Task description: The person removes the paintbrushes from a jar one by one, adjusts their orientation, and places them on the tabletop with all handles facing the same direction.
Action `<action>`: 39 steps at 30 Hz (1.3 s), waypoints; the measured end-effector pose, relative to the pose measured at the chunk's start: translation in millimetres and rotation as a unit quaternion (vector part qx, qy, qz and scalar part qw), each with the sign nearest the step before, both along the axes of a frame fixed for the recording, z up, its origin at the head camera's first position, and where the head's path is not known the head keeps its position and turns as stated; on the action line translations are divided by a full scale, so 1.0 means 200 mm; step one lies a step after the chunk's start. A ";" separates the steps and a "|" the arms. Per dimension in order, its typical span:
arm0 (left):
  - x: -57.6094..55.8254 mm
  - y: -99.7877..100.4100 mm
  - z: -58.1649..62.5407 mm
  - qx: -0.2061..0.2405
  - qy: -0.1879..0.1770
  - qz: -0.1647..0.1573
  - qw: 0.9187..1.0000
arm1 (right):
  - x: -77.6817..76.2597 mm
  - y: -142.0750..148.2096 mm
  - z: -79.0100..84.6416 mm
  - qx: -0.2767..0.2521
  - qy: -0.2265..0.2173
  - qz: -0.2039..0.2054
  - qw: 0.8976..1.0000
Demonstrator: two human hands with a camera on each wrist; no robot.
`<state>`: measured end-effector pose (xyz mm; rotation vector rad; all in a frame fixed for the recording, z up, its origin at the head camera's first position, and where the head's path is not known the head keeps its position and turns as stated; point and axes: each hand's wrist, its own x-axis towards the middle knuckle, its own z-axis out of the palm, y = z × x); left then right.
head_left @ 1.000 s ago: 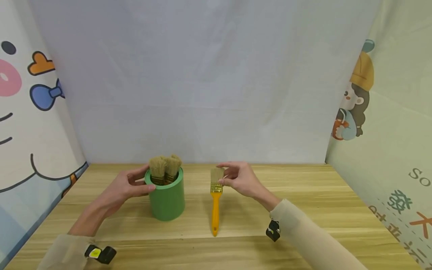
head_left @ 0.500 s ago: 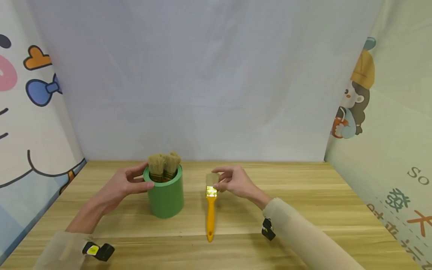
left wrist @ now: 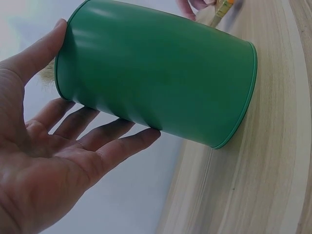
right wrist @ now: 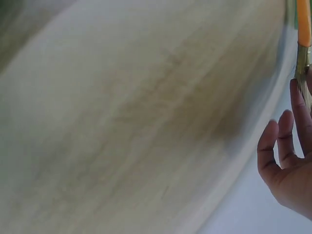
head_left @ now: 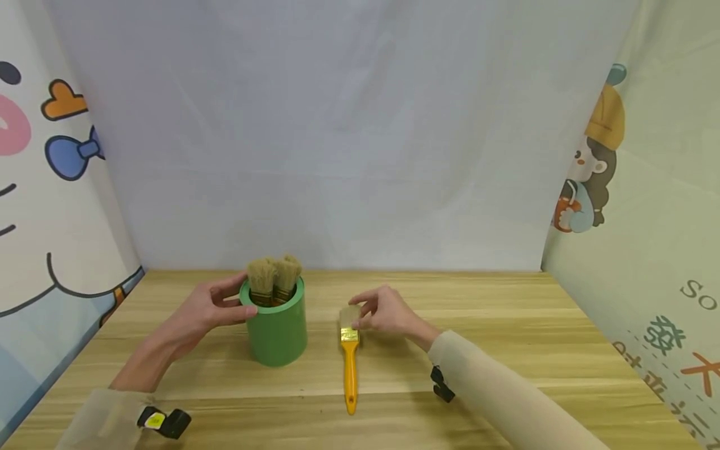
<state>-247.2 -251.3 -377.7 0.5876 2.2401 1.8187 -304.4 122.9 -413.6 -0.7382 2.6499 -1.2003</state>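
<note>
My left hand [head_left: 205,306] holds the green cylindrical pot [head_left: 277,334] at its left side, thumb at the near rim and fingers along the wall. Bristle-up in the pot stand two paintbrushes [head_left: 261,277], their handles hidden inside. To the right of the pot, my right hand [head_left: 385,312] pinches another paintbrush [head_left: 350,375] at its bristle end, with the orange handle pointing toward me. Whether that handle touches the table cannot be told. The left wrist view shows the fingers [left wrist: 122,146] against the pot's wall.
Under everything is a wood-grain table [head_left: 478,306]. A plain pale cloth [head_left: 349,137] hangs behind it, with printed cartoon cloths [head_left: 67,219] at the left and right sides. Both wrists wear small black cameras [head_left: 174,424].
My right hand has moved left and toward me, carrying the paintbrush closer to the pot's side. The left hand and the pot have stayed in place.
</note>
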 end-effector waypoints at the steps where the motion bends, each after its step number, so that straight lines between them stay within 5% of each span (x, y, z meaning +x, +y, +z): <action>1: 0.00 0.00 0.00 0.001 0.001 -0.001 1.000 | 0.00 0.00 0.00 0.002 -0.004 -0.002 1.000; 39: 0.00 0.00 0.00 0.004 0.003 0.002 1.000 | -0.03 -0.02 -0.06 0.038 0.006 0.001 0.999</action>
